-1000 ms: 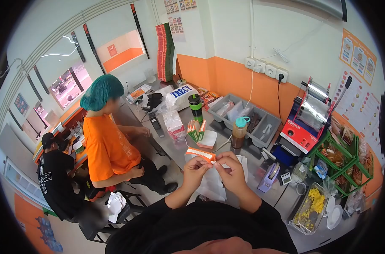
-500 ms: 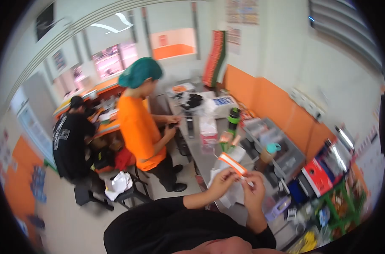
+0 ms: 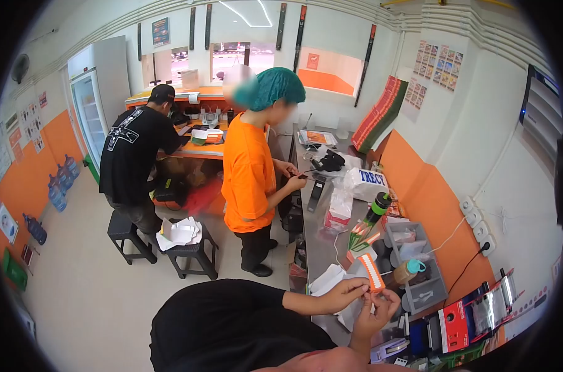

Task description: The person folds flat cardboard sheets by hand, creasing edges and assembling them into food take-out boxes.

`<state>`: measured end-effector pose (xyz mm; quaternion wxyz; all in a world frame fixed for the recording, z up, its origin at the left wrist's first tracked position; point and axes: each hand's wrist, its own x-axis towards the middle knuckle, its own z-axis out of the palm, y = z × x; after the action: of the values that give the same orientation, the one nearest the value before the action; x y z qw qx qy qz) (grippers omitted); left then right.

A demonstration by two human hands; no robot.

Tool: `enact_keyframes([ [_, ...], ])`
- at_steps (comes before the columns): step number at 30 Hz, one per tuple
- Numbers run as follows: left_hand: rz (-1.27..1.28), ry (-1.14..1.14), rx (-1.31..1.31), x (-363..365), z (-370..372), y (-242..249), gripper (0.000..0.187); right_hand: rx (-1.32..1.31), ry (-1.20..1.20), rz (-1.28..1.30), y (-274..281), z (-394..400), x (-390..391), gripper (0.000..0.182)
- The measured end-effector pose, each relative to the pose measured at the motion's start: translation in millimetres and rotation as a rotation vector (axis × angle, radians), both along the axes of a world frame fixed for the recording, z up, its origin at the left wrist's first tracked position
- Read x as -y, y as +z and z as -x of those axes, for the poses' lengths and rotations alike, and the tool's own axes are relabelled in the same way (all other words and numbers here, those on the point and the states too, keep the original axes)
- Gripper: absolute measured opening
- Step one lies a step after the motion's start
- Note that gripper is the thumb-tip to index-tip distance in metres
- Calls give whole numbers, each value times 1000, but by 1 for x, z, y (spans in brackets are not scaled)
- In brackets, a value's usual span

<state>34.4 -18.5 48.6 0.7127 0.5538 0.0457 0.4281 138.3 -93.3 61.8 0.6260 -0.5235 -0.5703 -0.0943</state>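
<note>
Head view: left hand [image 3: 346, 293] and right hand [image 3: 377, 311] both pinch the orange-and-white folded paper carton [image 3: 372, 271] above the steel counter [image 3: 318, 239].

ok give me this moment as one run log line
left hand: pinching orange-and-white carton | right hand: pinching its lower end | carton: held above steel counter | nearby: brown bottle, grey tray

Both hands [image 3: 365, 299] pinching orange-white carton [image 3: 372, 271], steel counter [image 3: 318, 239], co-workers beyond
</note>
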Motion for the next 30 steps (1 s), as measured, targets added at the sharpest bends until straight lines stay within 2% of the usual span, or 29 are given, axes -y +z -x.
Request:
enact_keyframes([
  [4,7,27,14,-5,-3,-5,24,107,-28,33,-4,1,-2,10],
  [6,202,93,-98,-13,-1,-5,20,167,56,175,-7,1,-2,20],
  [7,200,100,-93,-16,-1,-7,20,171,62,171,-8,4,-2,20],
  [9,264,331,-20,-22,-7,-10,23,-449,317,348,-14,10,1,41],
  [10,208,386,-36,-26,-6,-15,28,-378,312,454,-21,4,-1,55],
  [11,208,389,-33,-27,-7,-20,28,-374,314,455,-24,3,1,55],
  [13,207,396,-61,-26,-5,-20,30,-313,274,678,-26,2,1,53],
  [16,179,358,-22,-26,-6,-23,30,-204,289,615,-22,6,0,53],
  [20,136,395,32,-31,-8,-22,28,-191,315,639,-27,-2,-1,50],
  [22,-41,649,6,-45,-9,-24,28,-147,282,676,-31,-10,4,53],
  [24,-5,744,112,-62,-5,-12,27,-158,283,636,-41,-22,4,57],
  [25,47,712,136,-71,-1,-10,27,-134,326,591,-40,-28,8,61],
  [26,168,655,217,-77,3,-6,30,-162,270,607,-33,-30,15,61],
  [28,303,597,134,-83,16,12,30,-338,302,604,-19,-28,19,47],
  [29,368,635,146,-82,18,22,30,-358,273,609,-18,-29,20,47],
  [30,407,603,183,-87,19,21,28,-372,217,573,-17,-29,22,37],
])
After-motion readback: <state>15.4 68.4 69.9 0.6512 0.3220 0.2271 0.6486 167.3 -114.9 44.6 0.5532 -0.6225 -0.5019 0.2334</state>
